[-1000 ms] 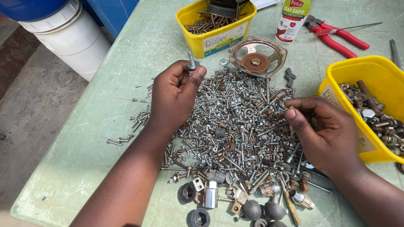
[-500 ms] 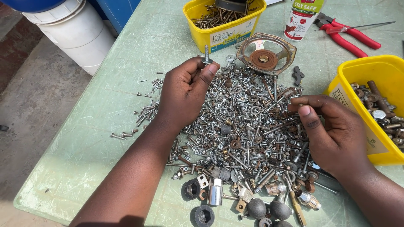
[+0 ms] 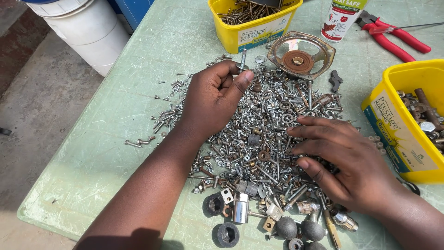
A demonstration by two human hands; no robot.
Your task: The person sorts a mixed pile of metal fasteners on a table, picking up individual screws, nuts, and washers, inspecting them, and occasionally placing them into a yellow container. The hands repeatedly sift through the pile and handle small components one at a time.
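Covering part of the screw pile, the right hand hides hardware beneath.

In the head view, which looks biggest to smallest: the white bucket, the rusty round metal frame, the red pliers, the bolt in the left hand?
1. White bucket, though cut off by the frame.
2. Rusty round frame and red pliers: alike, unsure.
3. Bolt in the left hand.

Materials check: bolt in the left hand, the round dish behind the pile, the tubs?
Bolt in left hand: bright plated steel, apparently; silvery sheen.
Round dish: steel, rusted brown, flaking.
Tubs: glossy yellow plastic, likely.
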